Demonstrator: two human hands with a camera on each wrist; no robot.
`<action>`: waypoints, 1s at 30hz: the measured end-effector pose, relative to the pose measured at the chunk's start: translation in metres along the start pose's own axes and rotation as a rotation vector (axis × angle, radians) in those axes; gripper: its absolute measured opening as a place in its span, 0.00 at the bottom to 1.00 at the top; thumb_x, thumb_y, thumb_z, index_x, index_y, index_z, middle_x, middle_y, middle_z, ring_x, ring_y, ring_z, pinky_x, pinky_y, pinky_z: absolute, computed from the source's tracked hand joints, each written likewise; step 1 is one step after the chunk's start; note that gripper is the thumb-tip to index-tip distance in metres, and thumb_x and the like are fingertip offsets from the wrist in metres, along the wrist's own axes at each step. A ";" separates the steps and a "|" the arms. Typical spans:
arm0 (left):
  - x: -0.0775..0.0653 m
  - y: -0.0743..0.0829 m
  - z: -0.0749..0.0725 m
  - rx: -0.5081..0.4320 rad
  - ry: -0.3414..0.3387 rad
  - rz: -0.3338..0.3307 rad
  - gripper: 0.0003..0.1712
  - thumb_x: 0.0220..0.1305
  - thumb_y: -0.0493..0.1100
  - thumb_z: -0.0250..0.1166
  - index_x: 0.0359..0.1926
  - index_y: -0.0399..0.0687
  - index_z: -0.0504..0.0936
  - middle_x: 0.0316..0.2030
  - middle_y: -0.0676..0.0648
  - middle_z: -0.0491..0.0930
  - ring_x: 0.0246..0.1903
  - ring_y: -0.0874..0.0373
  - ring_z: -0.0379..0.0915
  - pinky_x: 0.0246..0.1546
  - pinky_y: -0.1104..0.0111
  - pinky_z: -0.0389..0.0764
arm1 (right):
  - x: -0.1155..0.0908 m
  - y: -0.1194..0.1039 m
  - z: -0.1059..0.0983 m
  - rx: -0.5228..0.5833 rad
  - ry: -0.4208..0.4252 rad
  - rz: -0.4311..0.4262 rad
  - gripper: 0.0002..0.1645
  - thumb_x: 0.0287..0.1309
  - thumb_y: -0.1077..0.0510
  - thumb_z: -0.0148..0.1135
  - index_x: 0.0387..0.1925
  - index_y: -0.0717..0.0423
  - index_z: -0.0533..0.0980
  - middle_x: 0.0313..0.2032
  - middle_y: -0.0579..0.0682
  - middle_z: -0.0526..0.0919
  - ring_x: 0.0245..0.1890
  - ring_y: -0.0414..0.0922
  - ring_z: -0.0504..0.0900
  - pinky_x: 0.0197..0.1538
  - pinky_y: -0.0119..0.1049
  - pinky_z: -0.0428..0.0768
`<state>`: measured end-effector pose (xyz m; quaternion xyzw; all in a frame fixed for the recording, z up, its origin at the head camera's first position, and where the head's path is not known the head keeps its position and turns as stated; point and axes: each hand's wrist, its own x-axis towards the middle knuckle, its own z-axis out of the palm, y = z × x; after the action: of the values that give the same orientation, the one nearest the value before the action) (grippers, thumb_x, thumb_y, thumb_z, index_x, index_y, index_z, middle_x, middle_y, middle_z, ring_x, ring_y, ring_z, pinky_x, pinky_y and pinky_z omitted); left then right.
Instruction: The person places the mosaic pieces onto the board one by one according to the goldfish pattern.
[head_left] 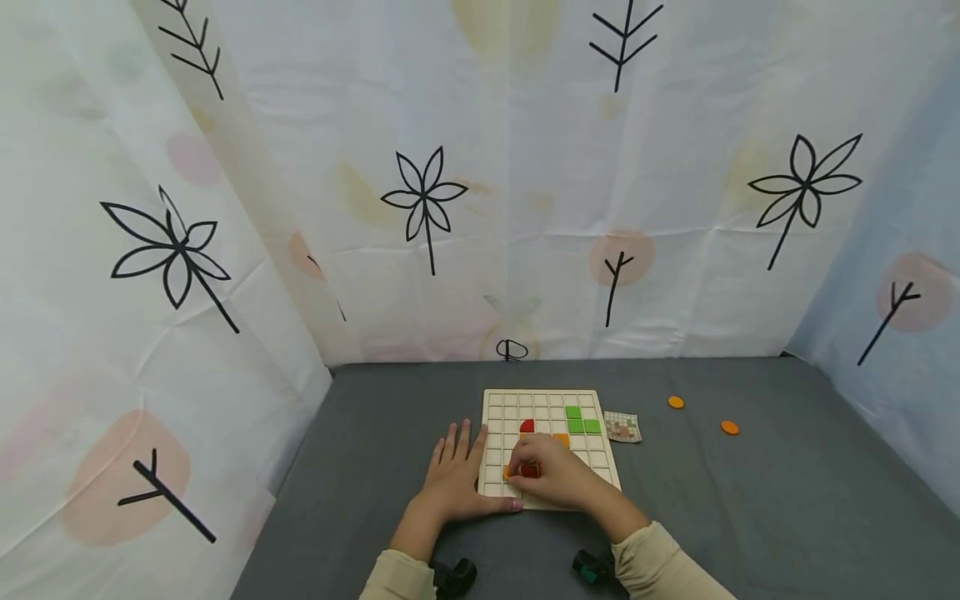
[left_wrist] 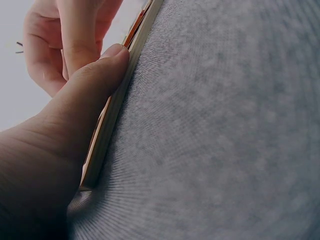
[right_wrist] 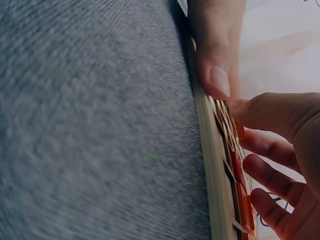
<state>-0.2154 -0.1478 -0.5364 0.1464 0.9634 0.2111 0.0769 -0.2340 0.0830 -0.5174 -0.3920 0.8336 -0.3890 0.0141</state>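
A pale wooden grid board (head_left: pixel 510 408) lies on the grey cloth. My left hand (head_left: pixel 453 483) spreads straight fingers along its left side, and the thumb rests on the near edge, also seen in the left wrist view. Over the board's lower left part, my right hand (head_left: pixel 553 473) pinches a small orange piece (head_left: pixel 507 472) between thumb and index finger, at the board's surface. Beneath that hand shows a dark red piece (head_left: pixel 529 471). Farther up sit a red rounded piece (head_left: pixel 527 426), an orange piece (head_left: pixel 560 439) and green square pieces (head_left: pixel 574 426). The right hand hides part of the grid.
A small printed pattern card (head_left: pixel 622 427) lies against the board's right side. Two orange discs, one nearer the back (head_left: pixel 676 402) and another (head_left: pixel 730 427), lie farther right on the grey cloth (head_left: pixel 750 517). White printed curtains (head_left: pixel 525 283) enclose the back and sides.
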 end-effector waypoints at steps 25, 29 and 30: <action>-0.001 0.000 0.001 0.024 -0.010 -0.013 0.81 0.46 0.93 0.61 0.88 0.55 0.41 0.86 0.40 0.35 0.86 0.38 0.27 0.84 0.39 0.39 | -0.003 -0.001 -0.012 -0.066 0.009 0.038 0.04 0.69 0.60 0.72 0.38 0.46 0.88 0.41 0.43 0.85 0.43 0.45 0.81 0.48 0.40 0.83; 0.001 0.000 0.001 0.017 -0.003 -0.025 0.81 0.45 0.93 0.63 0.88 0.56 0.42 0.87 0.40 0.36 0.86 0.38 0.27 0.84 0.39 0.39 | -0.007 0.004 -0.032 -0.057 0.107 0.074 0.03 0.68 0.62 0.71 0.39 0.50 0.87 0.42 0.46 0.85 0.45 0.50 0.83 0.51 0.50 0.84; 0.001 0.000 0.001 0.011 0.001 -0.026 0.81 0.45 0.92 0.64 0.88 0.56 0.43 0.87 0.40 0.36 0.86 0.38 0.28 0.84 0.39 0.39 | -0.008 0.007 -0.038 -0.067 0.132 0.090 0.03 0.68 0.62 0.72 0.39 0.50 0.87 0.43 0.46 0.85 0.45 0.51 0.83 0.51 0.52 0.84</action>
<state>-0.2164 -0.1464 -0.5376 0.1342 0.9664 0.2047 0.0782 -0.2453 0.1156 -0.4979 -0.3279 0.8619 -0.3851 -0.0367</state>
